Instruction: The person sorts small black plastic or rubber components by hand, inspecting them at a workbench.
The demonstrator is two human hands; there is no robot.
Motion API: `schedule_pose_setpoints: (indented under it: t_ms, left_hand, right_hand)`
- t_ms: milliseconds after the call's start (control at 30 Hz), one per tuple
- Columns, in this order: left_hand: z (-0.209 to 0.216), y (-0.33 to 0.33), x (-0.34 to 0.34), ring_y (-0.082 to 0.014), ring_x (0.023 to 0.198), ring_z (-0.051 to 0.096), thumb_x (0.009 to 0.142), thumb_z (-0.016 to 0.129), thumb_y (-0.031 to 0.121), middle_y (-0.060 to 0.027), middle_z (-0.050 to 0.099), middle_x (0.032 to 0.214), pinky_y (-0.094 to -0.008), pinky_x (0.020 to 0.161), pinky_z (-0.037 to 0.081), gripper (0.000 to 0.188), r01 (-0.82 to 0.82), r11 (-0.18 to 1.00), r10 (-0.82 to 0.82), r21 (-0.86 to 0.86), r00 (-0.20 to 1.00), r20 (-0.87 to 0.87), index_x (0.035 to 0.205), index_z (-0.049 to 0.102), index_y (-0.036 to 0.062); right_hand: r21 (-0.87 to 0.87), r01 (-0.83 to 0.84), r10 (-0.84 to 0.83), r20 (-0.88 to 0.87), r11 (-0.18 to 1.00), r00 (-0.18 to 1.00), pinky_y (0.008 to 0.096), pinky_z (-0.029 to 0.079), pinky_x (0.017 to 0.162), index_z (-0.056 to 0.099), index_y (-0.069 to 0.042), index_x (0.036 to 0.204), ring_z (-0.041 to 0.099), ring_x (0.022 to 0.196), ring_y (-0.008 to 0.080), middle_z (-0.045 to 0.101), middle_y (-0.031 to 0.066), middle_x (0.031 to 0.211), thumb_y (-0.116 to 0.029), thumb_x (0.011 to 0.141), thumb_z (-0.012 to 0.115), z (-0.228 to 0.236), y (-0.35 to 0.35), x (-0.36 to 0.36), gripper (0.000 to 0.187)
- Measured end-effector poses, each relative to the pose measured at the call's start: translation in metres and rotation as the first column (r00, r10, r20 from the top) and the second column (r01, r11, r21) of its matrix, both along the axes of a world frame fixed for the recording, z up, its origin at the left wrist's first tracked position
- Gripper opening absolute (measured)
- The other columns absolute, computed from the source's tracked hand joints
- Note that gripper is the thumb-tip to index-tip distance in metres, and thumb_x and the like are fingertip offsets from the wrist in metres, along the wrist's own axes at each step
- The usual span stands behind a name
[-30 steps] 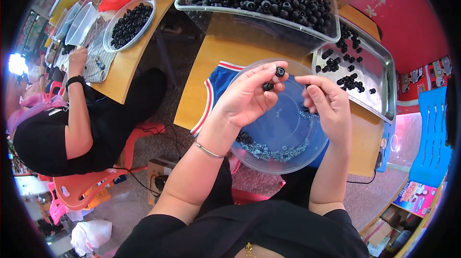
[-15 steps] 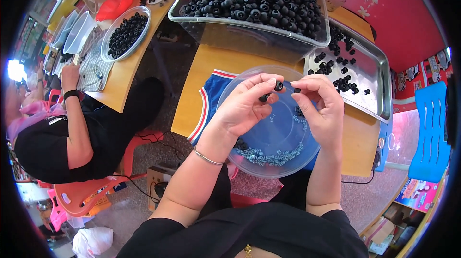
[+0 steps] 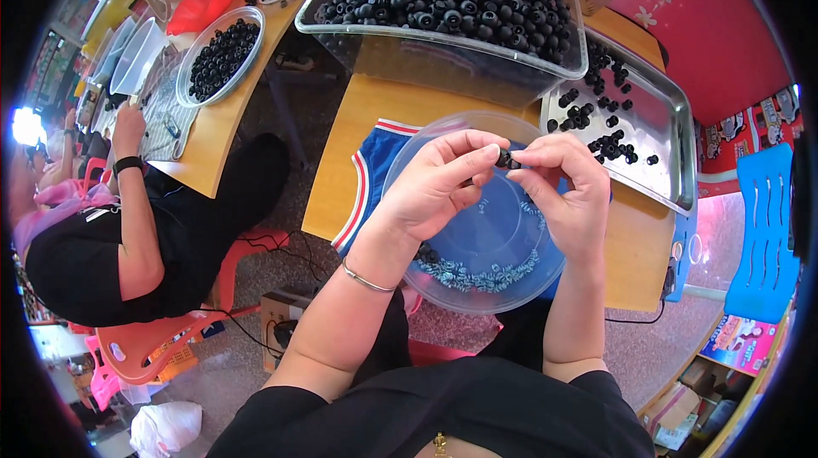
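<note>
Above the round clear basin, my left hand pinches a small black round plastic part between thumb and fingers. A second dark piece shows partly under its curled fingers. My right hand meets it from the other side, thumb and forefinger closed on a small black piece whose shape is mostly hidden. The two pieces appear to touch. Down in the basin, many small pale-blue pieces lie in a curved band along the near side, with a few black parts at the left.
A large clear bin heaped with black parts stands beyond the basin. To its right is a metal tray with scattered black parts. Blue cloth lies under the basin. At left, a person sits by another table with a bowl.
My right hand has moved slightly left, and the gap between my fingertips has closed. The black pieces, apart before, now meet.
</note>
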State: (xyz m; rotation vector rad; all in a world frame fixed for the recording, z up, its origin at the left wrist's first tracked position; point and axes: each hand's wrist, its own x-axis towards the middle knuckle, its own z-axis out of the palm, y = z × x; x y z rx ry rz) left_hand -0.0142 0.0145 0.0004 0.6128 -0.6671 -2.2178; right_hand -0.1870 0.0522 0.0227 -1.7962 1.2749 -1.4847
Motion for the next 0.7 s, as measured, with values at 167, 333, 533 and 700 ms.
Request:
schedule_pose_setpoints:
  t_ms: [167, 333, 533, 700]
  left_hand:
    - [-0.004, 0.000, 0.002, 0.0011, 0.061, 0.041, 0.090, 0.066, 0.015, 0.0050, 0.056, 0.081, -0.0133, 0.049, 0.029, 0.019, 0.000, 0.999, 0.001, -0.040, 1.000, 0.003, 0.104, 0.065, 0.0039]
    - [-0.004, 0.000, 0.002, 0.0015, 0.061, 0.041, 0.089, 0.067, 0.015, 0.0052, 0.057, 0.081, -0.0132, 0.049, 0.029, 0.018, 0.012, 0.997, -0.012, -0.074, 1.000, 0.005, 0.103, 0.066, 0.0038]
    - [-0.002, -0.003, 0.006, 0.0015, 0.063, 0.043, 0.088, 0.067, 0.014, 0.0043, 0.059, 0.083, -0.0132, 0.052, 0.031, 0.026, 0.016, 0.991, -0.004, -0.135, 0.996, 0.092, 0.110, 0.059, 0.0036]
    - [0.001, -0.008, 0.011, -0.0011, 0.067, 0.048, 0.082, 0.074, 0.018, 0.0026, 0.060, 0.081, -0.0164, 0.058, 0.036, 0.050, 0.184, 0.943, -0.124, -0.277, 0.967, 0.222, 0.122, 0.048, 0.0012]
  right_hand:
    - [0.002, -0.023, 0.023, -0.001, 1.000, 1.000, 0.0196, 0.040, 0.052, 0.068, -0.005, 0.082, 0.056, 0.067, 0.0071, 0.064, 0.0025, 0.082, 0.003, 0.068, 0.078, -0.002, 0.000, -0.001, 0.019]
    - [0.008, -0.058, 0.058, 0.051, 0.998, 0.997, 0.0192, 0.040, 0.052, 0.068, -0.003, 0.081, 0.055, 0.066, 0.0061, 0.063, 0.0032, 0.081, 0.004, 0.067, 0.078, -0.004, 0.000, -0.001, 0.018]
    - [0.131, -0.110, 0.098, 0.093, 0.985, 0.991, 0.0203, 0.040, 0.054, 0.068, -0.004, 0.082, 0.051, 0.063, 0.0060, 0.061, 0.0014, 0.078, 0.001, 0.066, 0.080, -0.003, 0.002, -0.006, 0.021]
    - [0.374, -0.174, 0.223, -0.092, 0.911, 0.970, 0.0232, 0.040, 0.053, 0.070, -0.005, 0.091, 0.050, 0.059, 0.0079, 0.058, 0.0014, 0.074, -0.005, 0.064, 0.080, 0.021, 0.007, -0.008, 0.029]
